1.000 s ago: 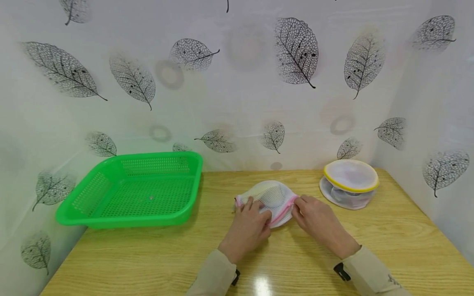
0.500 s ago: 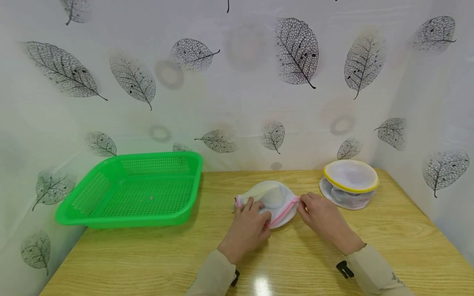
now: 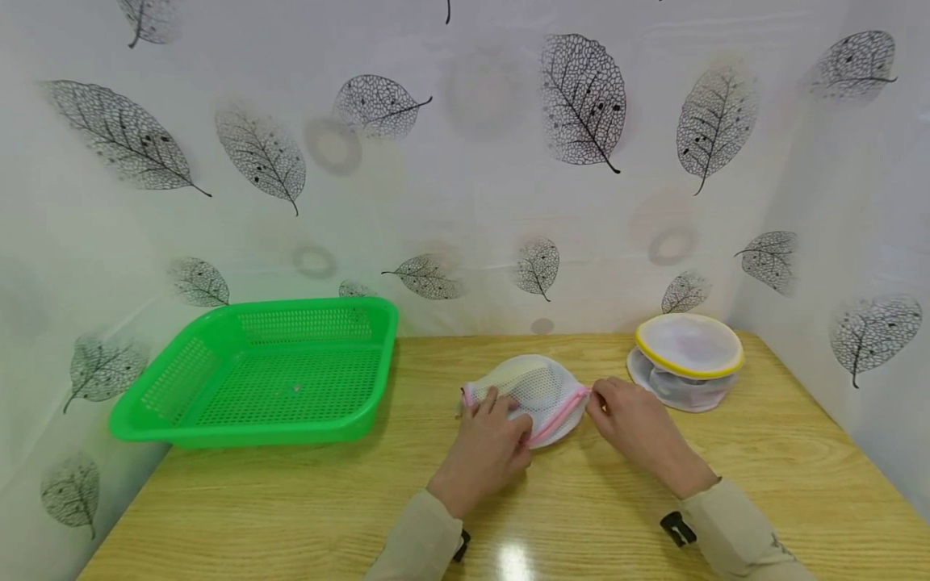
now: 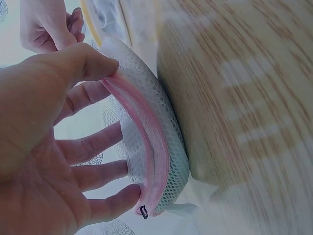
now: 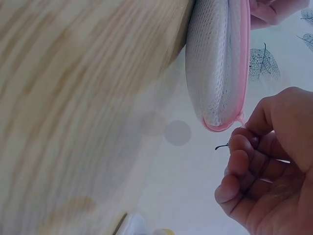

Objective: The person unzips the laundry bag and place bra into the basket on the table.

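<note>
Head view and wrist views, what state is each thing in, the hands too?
White mesh bag: on the table, domed.
Pink zipper: cannot tell if fully closed.
Left hand: resting on that bag, fingers spread.
Right hand: pinching the zipper's end.
Green basket: upright, open-topped.
Yellow-rimmed mesh bag: partly collapsed, rim tilted.

A pale-brown wood-grain table (image 3: 291, 516) bears a bright white glare spot (image 3: 514, 558) at its near edge. Behind the table rises a smooth white wall covering (image 3: 465, 194) printed with black, net-veined leaves (image 3: 584, 101) and faint grey rings (image 3: 333, 146); matching white, leaf-printed side walls (image 3: 846, 218) flank the table left and right.
</note>
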Motion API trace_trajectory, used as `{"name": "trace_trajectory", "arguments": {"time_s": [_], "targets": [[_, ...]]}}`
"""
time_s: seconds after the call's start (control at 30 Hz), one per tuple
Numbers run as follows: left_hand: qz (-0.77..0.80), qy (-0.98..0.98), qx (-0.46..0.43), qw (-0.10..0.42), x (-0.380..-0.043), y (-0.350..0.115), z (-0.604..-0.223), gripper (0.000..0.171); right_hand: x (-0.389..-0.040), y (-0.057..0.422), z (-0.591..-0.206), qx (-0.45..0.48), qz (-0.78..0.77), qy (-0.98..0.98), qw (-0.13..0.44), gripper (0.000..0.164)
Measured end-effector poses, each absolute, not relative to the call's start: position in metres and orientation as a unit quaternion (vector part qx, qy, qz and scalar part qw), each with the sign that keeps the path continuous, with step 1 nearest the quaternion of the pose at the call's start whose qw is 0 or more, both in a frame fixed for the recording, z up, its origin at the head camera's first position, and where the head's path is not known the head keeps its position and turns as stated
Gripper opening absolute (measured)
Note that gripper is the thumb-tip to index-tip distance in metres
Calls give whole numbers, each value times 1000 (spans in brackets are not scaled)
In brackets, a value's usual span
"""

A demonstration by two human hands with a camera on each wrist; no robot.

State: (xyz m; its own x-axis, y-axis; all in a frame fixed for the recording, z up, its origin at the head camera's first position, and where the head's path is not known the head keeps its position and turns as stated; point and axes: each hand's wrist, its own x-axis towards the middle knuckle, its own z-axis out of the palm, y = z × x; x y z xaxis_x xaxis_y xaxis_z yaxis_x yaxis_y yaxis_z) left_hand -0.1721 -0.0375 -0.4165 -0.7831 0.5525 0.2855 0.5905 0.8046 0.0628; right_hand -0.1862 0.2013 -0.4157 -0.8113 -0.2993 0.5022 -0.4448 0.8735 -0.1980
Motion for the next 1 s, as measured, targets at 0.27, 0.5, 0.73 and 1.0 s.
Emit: {"name": "trace_trajectory", "arguments": {"time_s": [0.27,0.5,0.73,1.0], "targets": [[-130,-936,-312,99,-172,-39,-414,14,-186,203,-416,178,180,-944,212,19],[-216,-924,-313,48,-176,-42,-408,16,-189,205,-413,138,234,-948,162,25],[-309,-912,-267,-28,-181,-48,-407,13,-193,210,-413,103,254,-952,133,25],[-335,-902,-269,-44,-185,-52,-406,13,-195,211,-415,90,251,-956,120,24]]}}
